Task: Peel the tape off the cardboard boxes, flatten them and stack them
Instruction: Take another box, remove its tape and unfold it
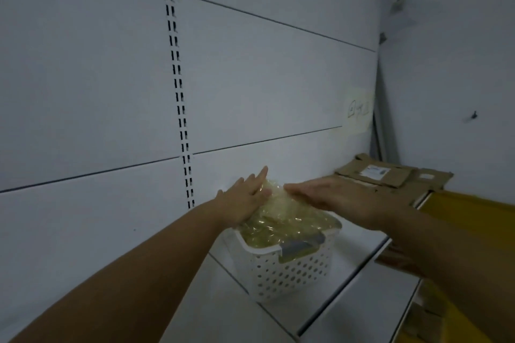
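Note:
A heap of crumpled clear yellowish tape [281,220] fills a white perforated plastic basket [289,273] on a white shelf. My left hand [245,198] lies flat on the left side of the heap, fingers stretched out. My right hand [337,195] rests palm down on top of the heap from the right. Neither hand grips anything. Flattened brown cardboard boxes [390,178] with a white label lie stacked on the shelf at the back right, by the wall corner.
The white shelf [348,287] has its front edge on the right. A white panelled back wall with a slotted upright [178,86] rises behind the basket. Yellow surfaces [473,211] show beyond the shelf edge at right.

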A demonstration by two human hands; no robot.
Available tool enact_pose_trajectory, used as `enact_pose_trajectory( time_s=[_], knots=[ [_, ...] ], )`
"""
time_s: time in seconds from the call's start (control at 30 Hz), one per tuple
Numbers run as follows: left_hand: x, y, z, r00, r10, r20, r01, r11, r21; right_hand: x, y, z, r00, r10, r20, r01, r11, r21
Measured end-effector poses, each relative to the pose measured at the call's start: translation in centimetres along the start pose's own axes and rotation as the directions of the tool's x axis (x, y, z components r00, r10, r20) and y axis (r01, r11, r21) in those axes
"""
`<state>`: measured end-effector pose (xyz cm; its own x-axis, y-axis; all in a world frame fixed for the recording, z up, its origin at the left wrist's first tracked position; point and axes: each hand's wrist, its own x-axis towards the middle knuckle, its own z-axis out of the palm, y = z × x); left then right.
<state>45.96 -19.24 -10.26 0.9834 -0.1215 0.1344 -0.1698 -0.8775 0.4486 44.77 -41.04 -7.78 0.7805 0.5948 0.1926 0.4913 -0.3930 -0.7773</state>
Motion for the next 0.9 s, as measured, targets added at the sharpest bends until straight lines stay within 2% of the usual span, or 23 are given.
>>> enact_pose_trajectory(
  time_s=[0.07,0.1,0.13,0.17,0.23,0.3,0.33,0.4,0.47,0.53,0.57,0.6,0.67,0.7,0.73,0.77,0.83,0.9],
  knots=[
    [-0.1,-0.1,0.2,1.0,0.01,-0.022,-0.01,1.0,0.012,0.4,0.0,-1.9,0.978,0.005,-0.207,0.031,0.985,0.171],
    [-0.2,0.0,0.2,0.999,0.012,-0.036,-0.011,0.999,0.031,0.7,-0.3,-2.4,0.948,-0.013,-0.319,0.062,0.988,0.143],
    [-0.5,0.2,0.2,0.999,0.01,-0.049,-0.007,0.998,0.062,1.0,-0.6,-2.3,0.928,-0.072,-0.367,0.079,0.997,0.005],
    [-0.7,0.5,0.2,0.998,0.009,-0.065,-0.001,0.993,0.114,1.4,-1.0,-1.8,0.936,-0.145,-0.321,0.083,0.976,-0.2],
    [-1.0,1.1,0.1,0.992,0.001,-0.125,0.033,0.961,0.273,2.1,-1.5,0.2,0.978,-0.185,-0.101,0.109,0.855,-0.507],
    [-1.0,1.2,0.1,0.979,-0.011,-0.205,0.077,0.946,0.314,2.6,-1.8,1.8,0.989,-0.148,0.012,0.123,0.766,-0.63],
    [-1.1,0.8,0.1,0.975,-0.015,-0.224,0.07,0.968,0.24,2.8,-1.8,2.1,0.99,-0.142,0.023,0.122,0.748,-0.653],
    [-1.8,0.6,0.2,0.963,0.005,-0.269,-0.03,0.995,-0.09,3.1,-1.8,2.3,0.993,-0.115,0.021,0.099,0.734,-0.672],
    [-2.8,1.1,-0.2,0.92,-0.017,-0.391,-0.147,0.912,-0.384,3.0,-1.8,2.2,0.995,-0.097,0.037,0.095,0.71,-0.697],
    [-3.8,1.2,-0.8,0.869,-0.118,-0.481,-0.163,0.849,-0.502,2.7,-1.5,2.1,0.995,-0.092,0.037,0.091,0.711,-0.698],
    [-4.1,0.9,-1.2,0.857,-0.147,-0.494,-0.142,0.854,-0.5,2.5,-1.4,2.0,0.995,-0.095,0.014,0.081,0.754,-0.652],
    [-4.4,0.5,-1.6,0.863,-0.159,-0.48,-0.1,0.877,-0.47,2.4,-1.2,1.8,0.994,-0.109,-0.031,0.073,0.825,-0.56],
    [-5.0,-0.3,-2.5,0.895,-0.152,-0.419,-0.001,0.94,-0.341,2.3,-1.2,1.4,0.966,-0.14,-0.218,0.081,0.963,-0.258],
    [-5.4,-0.6,-3.0,0.91,-0.159,-0.384,0.055,0.962,-0.267,2.5,-1.3,1.3,0.934,-0.131,-0.333,0.096,0.988,-0.12],
    [-6.0,-0.8,-3.6,0.92,-0.17,-0.354,0.105,0.975,-0.197,2.6,-1.5,1.1,0.889,-0.13,-0.44,0.112,0.991,-0.067],
    [-6.6,-0.8,-4.4,0.926,-0.174,-0.334,0.138,0.982,-0.128,2.7,-1.9,1.0,0.844,-0.157,-0.514,0.107,0.986,-0.126],
    [-8.4,-0.7,-6.2,0.946,-0.144,-0.289,0.167,0.984,0.054,2.9,-3.1,1.4,0.776,-0.262,-0.574,0.074,0.941,-0.33],
    [-10.6,-1.2,-8.7,0.961,-0.126,-0.247,0.189,0.95,0.247,3.3,-5.7,3.1,0.764,-0.391,-0.514,0.164,0.887,-0.432]
  ],
)
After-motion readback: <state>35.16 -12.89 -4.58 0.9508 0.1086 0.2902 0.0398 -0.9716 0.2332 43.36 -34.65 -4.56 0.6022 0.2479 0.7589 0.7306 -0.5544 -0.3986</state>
